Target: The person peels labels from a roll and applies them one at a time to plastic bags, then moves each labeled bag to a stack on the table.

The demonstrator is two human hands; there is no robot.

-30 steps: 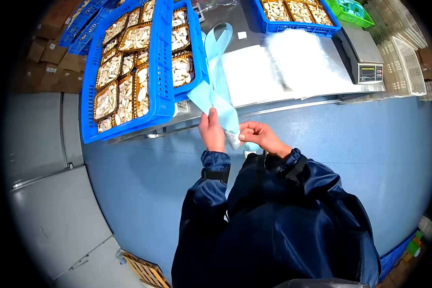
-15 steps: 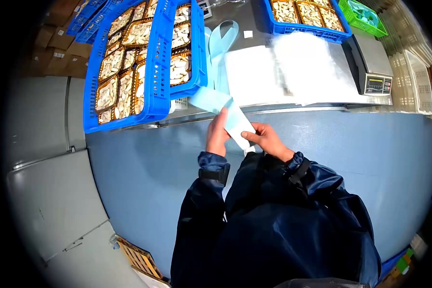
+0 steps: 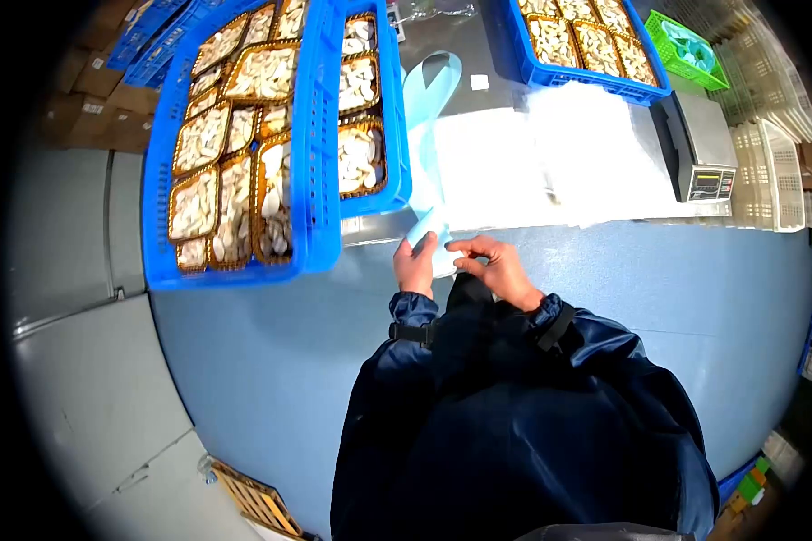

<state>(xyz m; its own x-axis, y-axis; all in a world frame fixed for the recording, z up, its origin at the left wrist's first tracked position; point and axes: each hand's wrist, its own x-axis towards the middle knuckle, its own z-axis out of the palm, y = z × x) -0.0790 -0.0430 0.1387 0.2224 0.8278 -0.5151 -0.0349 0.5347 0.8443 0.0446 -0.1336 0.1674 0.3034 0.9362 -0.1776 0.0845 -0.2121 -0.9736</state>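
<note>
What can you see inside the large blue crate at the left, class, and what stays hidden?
The blue crate holds amber plastic trays of pale slices, perhaps mushroom, with some trays overlapping others. Whatever lies beneath them, including the crate's floor, is covered.

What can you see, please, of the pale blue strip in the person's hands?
The pale blue strip is long, flat and thin, like ribbon. It bends into an open loop on the metal table, beside the white sheets, and runs over the near edge. The left hand holds it; the right hand is at its whitish lower part, its grip unclear.
</note>
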